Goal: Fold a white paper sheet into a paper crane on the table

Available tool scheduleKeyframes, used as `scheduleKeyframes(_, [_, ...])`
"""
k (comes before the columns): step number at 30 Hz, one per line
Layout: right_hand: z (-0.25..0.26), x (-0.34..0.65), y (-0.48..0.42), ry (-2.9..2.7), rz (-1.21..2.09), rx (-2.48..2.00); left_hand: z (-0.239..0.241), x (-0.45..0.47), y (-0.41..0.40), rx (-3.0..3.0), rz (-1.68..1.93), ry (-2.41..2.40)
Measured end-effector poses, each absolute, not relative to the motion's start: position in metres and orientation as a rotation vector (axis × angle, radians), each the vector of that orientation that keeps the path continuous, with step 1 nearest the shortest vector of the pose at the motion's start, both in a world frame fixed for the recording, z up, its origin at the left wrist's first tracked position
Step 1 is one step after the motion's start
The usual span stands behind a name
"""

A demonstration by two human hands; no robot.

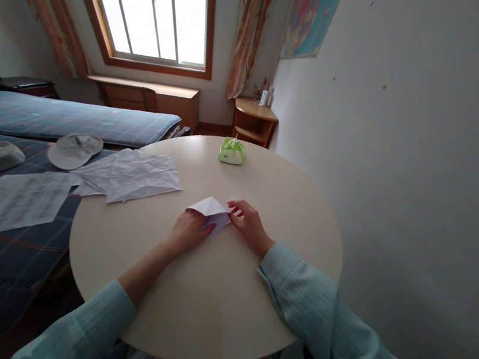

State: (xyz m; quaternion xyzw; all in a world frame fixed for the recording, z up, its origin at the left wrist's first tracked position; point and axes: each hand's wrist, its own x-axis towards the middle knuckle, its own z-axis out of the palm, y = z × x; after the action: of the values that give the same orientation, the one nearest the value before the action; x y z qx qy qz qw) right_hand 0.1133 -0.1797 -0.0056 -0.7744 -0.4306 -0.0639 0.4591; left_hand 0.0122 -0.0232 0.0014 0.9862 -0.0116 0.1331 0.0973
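A folded piece of white paper point(210, 205) is between my hands near the middle of the round, cream table point(213, 295). My left hand point(189, 231) grips its near left side, the thumb on the lower flap and the fingers partly hidden beneath the upper fold. At the paper's right corner, my right hand point(249, 224) pinches the edge between thumb and fingertips. The upper part of the paper rises in a peak, and a shaded flap shows below it.
Creased white sheets point(145, 176) lie over the table's left edge. A green tissue pack point(232, 151) stands at the far side. Left of the table, a bed holds printed sheets point(24, 199) and a white cap point(74, 150). A bare wall point(422, 189) rises on the right.
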Motion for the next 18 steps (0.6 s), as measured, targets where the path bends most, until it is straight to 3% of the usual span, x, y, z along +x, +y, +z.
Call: scheduleKeyframes(18, [-0.0046, 0.1104, -0.1808, -0.882, -0.131, -2.039, 0.0029, 0.0121, -0.019, 2.817, 0.394, -0.217])
